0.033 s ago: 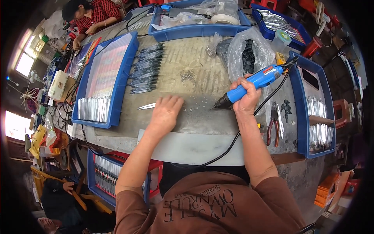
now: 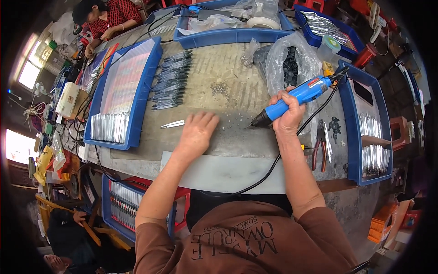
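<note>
Left hand (image 2: 199, 131): placed beside slim silver rods (image 2: 173, 123) — blurred, so fingers apart or together cannot be told.
Right hand (image 2: 289, 117): fingers clamped on blue electric screwdriver (image 2: 302, 94), its tip pointed near small parts (image 2: 237, 119).
Dark pens (image 2: 171, 81): laid in row — farther.

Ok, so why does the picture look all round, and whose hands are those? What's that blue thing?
No robot here! Those belong to a person in a brown shirt, working bare-handed. A wide-seeing camera on their head looks down, so edges curve. The right hand grips a blue power tool, its dark tip over the table. The left hand is by some thin silvery sticks; I can't tell if it holds any. On the table are tiny shiny bits, a line of pens, a clear bag with dark pieces, and red-handled pliers.
</note>
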Motion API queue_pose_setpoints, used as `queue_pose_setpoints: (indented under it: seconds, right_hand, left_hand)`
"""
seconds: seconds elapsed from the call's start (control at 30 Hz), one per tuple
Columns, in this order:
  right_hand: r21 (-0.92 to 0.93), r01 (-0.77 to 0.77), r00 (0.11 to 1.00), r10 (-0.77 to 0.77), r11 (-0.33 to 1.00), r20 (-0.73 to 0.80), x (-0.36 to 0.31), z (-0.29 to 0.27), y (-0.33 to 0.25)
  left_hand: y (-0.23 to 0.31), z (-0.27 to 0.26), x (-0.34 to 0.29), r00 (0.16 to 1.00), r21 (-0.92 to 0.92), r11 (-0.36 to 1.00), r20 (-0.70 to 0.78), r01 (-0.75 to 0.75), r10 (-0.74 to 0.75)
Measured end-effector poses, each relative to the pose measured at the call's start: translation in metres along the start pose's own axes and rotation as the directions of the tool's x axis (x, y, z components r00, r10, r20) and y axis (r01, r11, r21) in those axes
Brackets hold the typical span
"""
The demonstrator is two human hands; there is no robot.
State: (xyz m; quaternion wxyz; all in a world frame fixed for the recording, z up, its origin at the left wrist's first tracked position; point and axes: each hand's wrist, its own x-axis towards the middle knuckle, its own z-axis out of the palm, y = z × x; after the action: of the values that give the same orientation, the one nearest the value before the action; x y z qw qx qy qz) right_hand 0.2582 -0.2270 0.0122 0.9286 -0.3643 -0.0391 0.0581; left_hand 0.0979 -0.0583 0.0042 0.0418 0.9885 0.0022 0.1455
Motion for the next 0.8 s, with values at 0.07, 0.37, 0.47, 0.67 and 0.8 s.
queue_pose_setpoints:
  seconds: [0.07,0.37,0.47,0.67,0.8]
  right_hand:
    - [0.014,0.013,1.0,-0.013,1.0,-0.02,-0.001,0.0,0.002]
    - [0.017,0.005,1.0,-0.005,1.0,-0.024,0.0,-0.001,0.001]
    - [0.012,0.006,1.0,-0.006,1.0,-0.026,0.001,-0.002,0.002]
    - [0.003,0.001,1.0,-0.001,1.0,-0.025,-0.001,0.0,0.0]
    - [0.019,-0.013,1.0,0.014,1.0,-0.021,-0.001,0.001,-0.001]
  left_hand:
    - [0.012,0.006,0.005,0.998,-0.016,0.998,0.015,-0.062,0.063]
    - [0.019,0.001,0.006,0.995,-0.077,0.995,0.072,-0.059,0.065]
    - [0.003,-0.001,-0.004,1.0,-0.134,0.991,0.004,0.029,-0.028]
    - [0.013,-0.008,-0.017,0.994,0.046,0.997,0.101,-0.056,0.051]
    - [0.013,-0.013,-0.027,0.991,0.152,0.987,0.112,0.049,-0.066]
